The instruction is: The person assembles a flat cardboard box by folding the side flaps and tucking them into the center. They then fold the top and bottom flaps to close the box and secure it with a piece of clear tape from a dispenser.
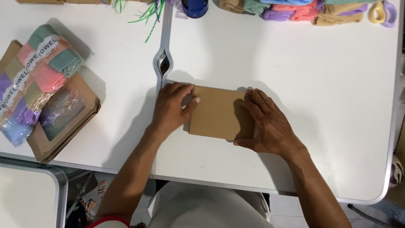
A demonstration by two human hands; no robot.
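A flat brown cardboard piece [216,112] lies on the white table [320,84] in front of me. My left hand [172,108] rests on its left edge, fingers curled over the flap there. My right hand [265,124] lies flat on its right side, palm down, fingers spread toward the top edge. Both hands press on the cardboard; neither lifts it.
At the left lie flat brown window boxes [63,122] with plastic-wrapped bundles of pastel towels [38,67] on top. More rolled towels [295,9] line the far edge, next to a blue tape dispenser [195,6], scissors handles [382,12] and green strips [147,14]. A second table corner [29,190] sits lower left.
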